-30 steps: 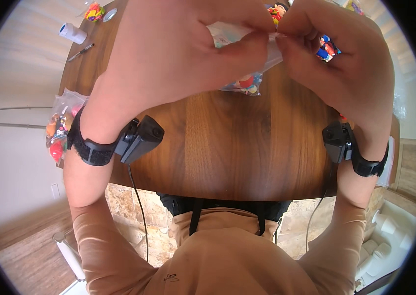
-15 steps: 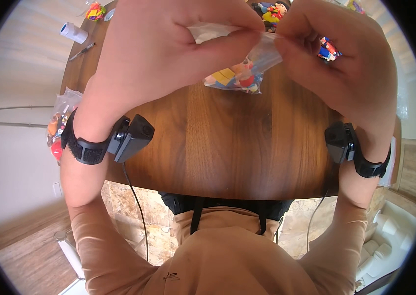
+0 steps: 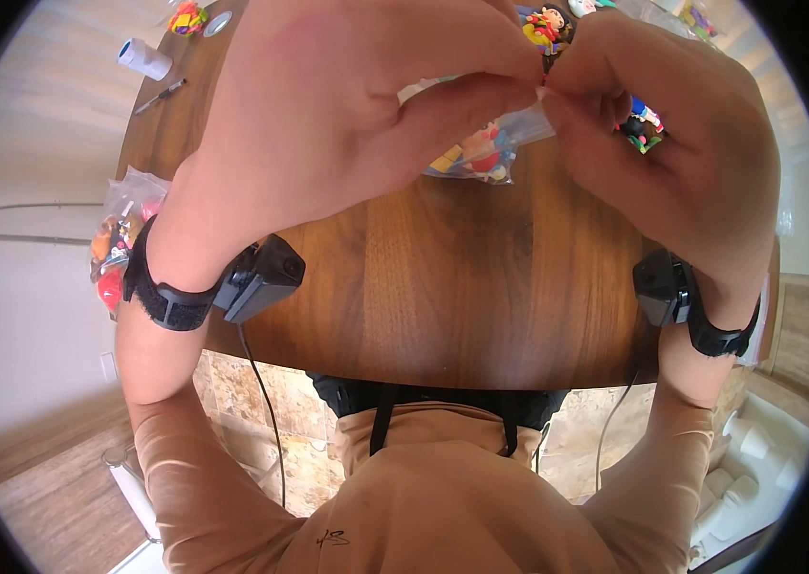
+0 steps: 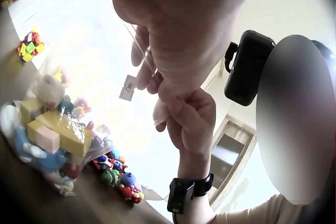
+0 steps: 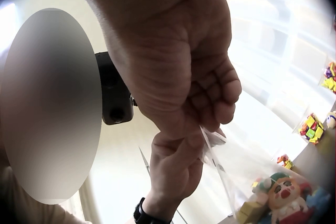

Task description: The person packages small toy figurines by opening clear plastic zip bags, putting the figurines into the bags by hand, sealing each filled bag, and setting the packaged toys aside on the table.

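Fingers [image 3: 510,55] of left hand [image 3: 347,105] and right hand [image 3: 706,143] pinch the top edge of the clear bag [image 3: 529,124], presumably keeping it taut above its toys [image 4: 58,132].

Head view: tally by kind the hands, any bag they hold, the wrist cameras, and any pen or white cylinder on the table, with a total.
Hands: 2
Held bag: 1
Wrist cameras: 2
Pen: 1
White cylinder: 1
Total: 7
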`<state>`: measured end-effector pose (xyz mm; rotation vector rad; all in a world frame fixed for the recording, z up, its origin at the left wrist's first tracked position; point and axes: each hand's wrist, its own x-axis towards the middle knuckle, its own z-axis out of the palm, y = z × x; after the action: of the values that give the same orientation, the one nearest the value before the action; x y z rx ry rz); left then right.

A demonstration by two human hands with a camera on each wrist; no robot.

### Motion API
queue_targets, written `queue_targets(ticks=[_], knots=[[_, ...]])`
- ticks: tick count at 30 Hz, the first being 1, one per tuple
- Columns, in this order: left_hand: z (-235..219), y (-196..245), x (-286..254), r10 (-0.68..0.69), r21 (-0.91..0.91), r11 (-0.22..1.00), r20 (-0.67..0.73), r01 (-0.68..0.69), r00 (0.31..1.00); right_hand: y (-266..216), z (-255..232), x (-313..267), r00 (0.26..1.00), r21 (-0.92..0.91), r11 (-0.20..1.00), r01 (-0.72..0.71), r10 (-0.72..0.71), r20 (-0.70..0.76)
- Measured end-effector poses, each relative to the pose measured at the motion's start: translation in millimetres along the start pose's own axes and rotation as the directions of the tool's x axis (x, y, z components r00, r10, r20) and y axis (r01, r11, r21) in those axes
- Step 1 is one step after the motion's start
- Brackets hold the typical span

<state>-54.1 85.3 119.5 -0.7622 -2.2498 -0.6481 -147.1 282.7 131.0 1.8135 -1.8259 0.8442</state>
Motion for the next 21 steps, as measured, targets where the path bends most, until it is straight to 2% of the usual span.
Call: queue_targets(ticks=[1,3,4,6,7,9,12,13,15,16,17,18,19,21], knots=[[-2.4,1.1,1.0,-0.001,0.001,1.0,0.0,0.001,1.0,3.7,0.3,-0.3,1.0,0.001,1.0,0.001,-0.001,0.001],[-6.7,4.7,2.4,0.111,0.151,0.982,0.042,-0.116,0.993,12.1,1.9,-0.3,0.999,0.147,0.989,0.031,-0.037,0.036],[-7.5,6.1,0.7,0.11,0.152,0.982,0.042,-0.115,0.993,11.4,1.6,-0.1,0.999,0.149,0.988,0.032,-0.037,0.036],[-8.7,8.0,-3.0,-0.101,0.088,0.991,0.052,0.096,0.994,7.1,-0.6,2.3,0.997,0.133,0.991,-0.009,-0.001,0.074],[-10.2,7.2,-3.4,-0.103,0.089,0.991,0.054,0.098,0.993,1.4,-2.1,4.9,0.997,0.136,0.991,-0.009,-0.001,0.073],[-13.5,3.5,-3.2,-0.042,0.06,0.997,0.012,0.041,0.999,-11.3,-4.3,11.0,1.0,-0.04,0.999,0.001,0.0,0.031],[-20.0,2.0,-0.7,-0.044,0.08,0.996,0.094,0.037,0.995,-1.1,5.8,1.5,0.999,-0.033,0.999,0.001,-0.003,-0.052],[-21.9,0.9,-1.6,-0.047,0.082,0.996,0.099,0.039,0.994,-3.5,5.7,1.7,0.998,-0.028,1.0,0.0,-0.002,-0.056],[-26.2,-2.8,-4.5,-0.076,0.107,0.992,0.111,0.064,0.991,-11.7,1.8,7.9,0.999,-0.295,0.955,0.03,-0.018,0.043],[-26.4,-6.3,-8.1,-0.079,0.109,0.992,0.118,0.066,0.99,-7.4,-6.0,9.4,0.999,-0.289,0.957,0.026,-0.016,0.038],[-25.8,-10.9,-12.7,-0.112,0.107,0.989,0.096,0.102,0.989,1.5,-17.9,9.7,0.985,-0.082,0.996,-0.036,0.049,0.167],[-27.1,-13.7,-15.1,-0.146,0.105,0.985,0.075,0.138,0.986,7.0,-23.8,8.7,0.949,0.121,0.985,-0.123,0.081,0.304],[-30.9,-15.2,-15.6,-0.149,0.11,0.984,0.083,0.14,0.985,6.1,-22.4,8.8,0.951,0.129,0.984,-0.124,0.081,0.297],[-37.3,-16.1,-16.7,-0.121,0.233,0.968,0.133,0.087,0.984,13.8,-25.7,-3.9,0.953,0.144,0.98,-0.138,0.092,0.29]])
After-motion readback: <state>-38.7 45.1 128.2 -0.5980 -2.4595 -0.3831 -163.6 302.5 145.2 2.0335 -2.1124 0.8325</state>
